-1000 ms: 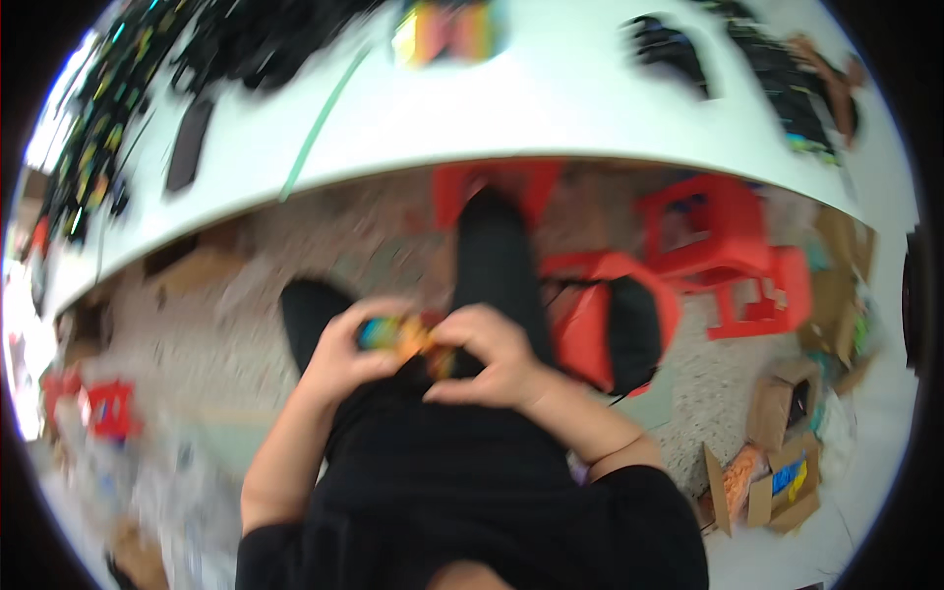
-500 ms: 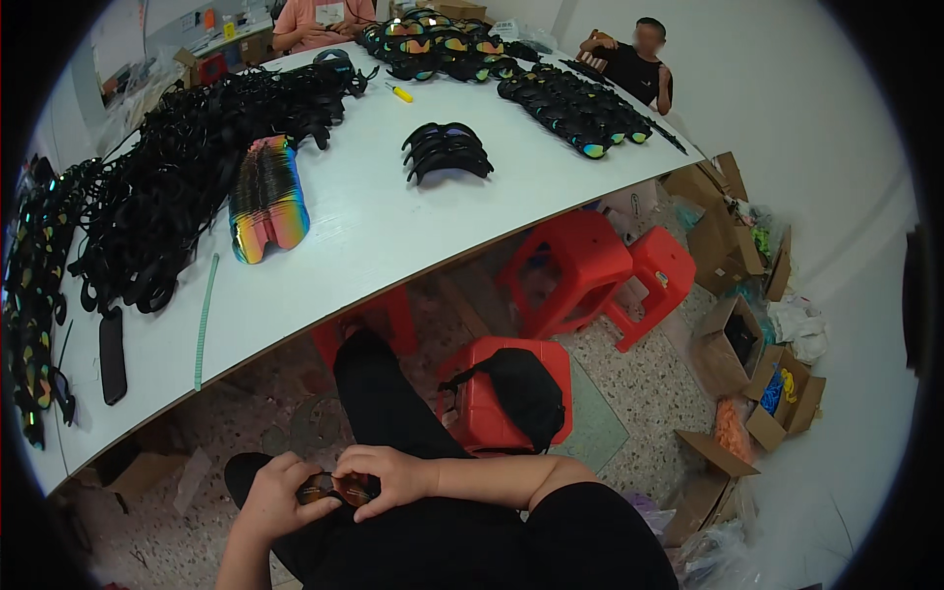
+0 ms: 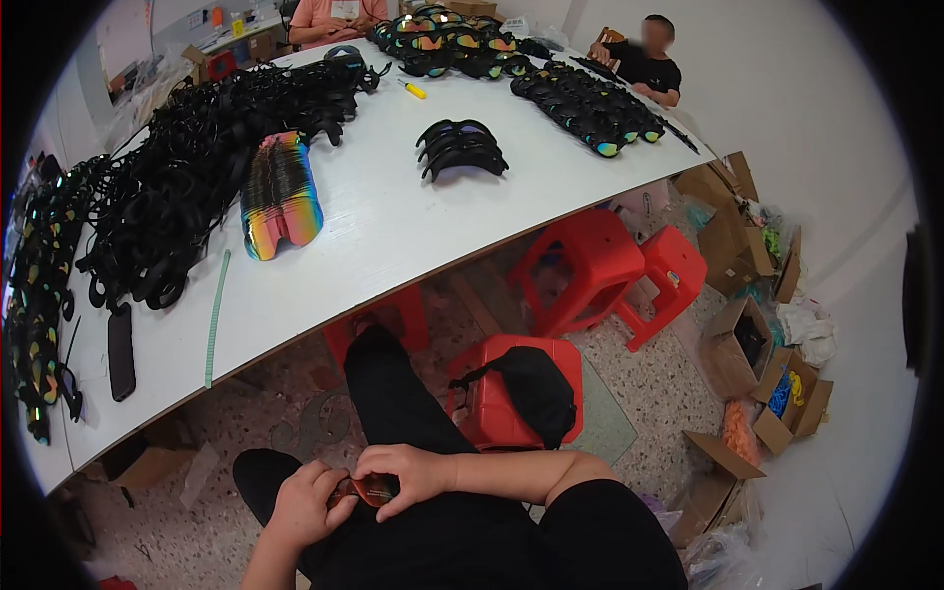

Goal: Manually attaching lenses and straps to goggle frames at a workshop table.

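Head view: a seated person's 2 bare hands, low and left of centre, above black-clad legs.
Left hand (image 3: 305, 500): grip closed, thumb and fingers pinching the left end of a lens piece (image 3: 376, 489).
Right hand (image 3: 408, 474): grip closed, fingers curled over the right end of the same piece.
Lens piece: glossy, reddish amber, held between the 2 hands in front of the lap; its ends are hidden by the fingers.
Counter (image 3: 369, 221): white, beyond the knees.
Lens stack (image 3: 282, 202): rainbow-mirrored, on the counter, just beside a heap of black straps (image 3: 157, 221).
Black frames (image 3: 462, 150): a nested group, well apart from the stack, to its right.
Green strip (image 3: 217, 320): near the counter's edge, right of a dark oblong (image 3: 120, 354).
Red stool (image 3: 467, 425): right of the legs, bearing a black bag (image 3: 536, 391).
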